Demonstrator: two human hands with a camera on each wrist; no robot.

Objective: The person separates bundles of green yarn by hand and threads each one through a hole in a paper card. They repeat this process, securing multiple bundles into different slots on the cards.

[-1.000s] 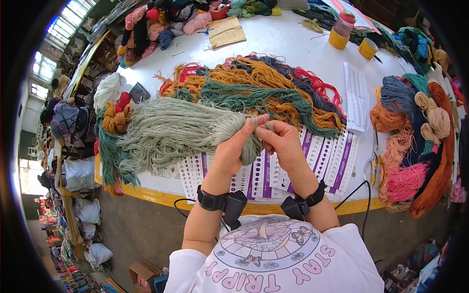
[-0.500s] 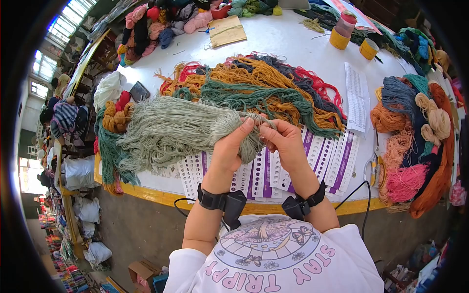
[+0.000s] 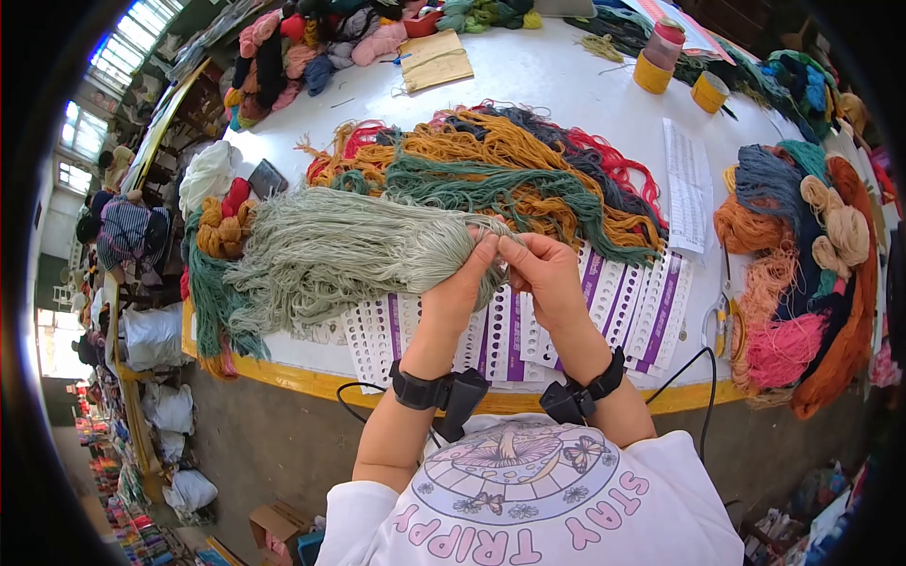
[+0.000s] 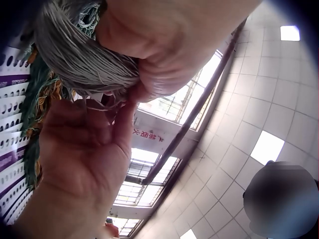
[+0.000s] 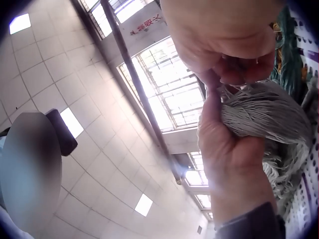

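Note:
A large grey-green skein of yarn (image 3: 359, 247) lies across the table, its loose strands fanned out to the left. Around its gathered right end the left hand (image 3: 462, 278) is curled, thumb on top. Against that thumb, the right hand (image 3: 550, 278) pinches thin strands at the skein's tip. In the left wrist view the grey bundle (image 4: 87, 62) bends into the grip, and the right hand (image 4: 82, 149) shows its curled fingers. The right wrist view has the bundle (image 5: 264, 112) beside the left hand (image 5: 232, 154); the strands between the fingertips are partly hidden.
Orange, green, red and dark yarn (image 3: 510, 160) is heaped behind the skein. Punched purple-and-white cards (image 3: 618, 302) lie under and right of it. Scissors (image 3: 722, 325) and coloured skeins (image 3: 783, 274) are at the right; a phone (image 3: 268, 177) is at the left.
The left hand has turned and shifted slightly right and up around the bundle, and the gathered end looks more spread. The right hand stays close to the tip, its fingertips nearer the left thumb.

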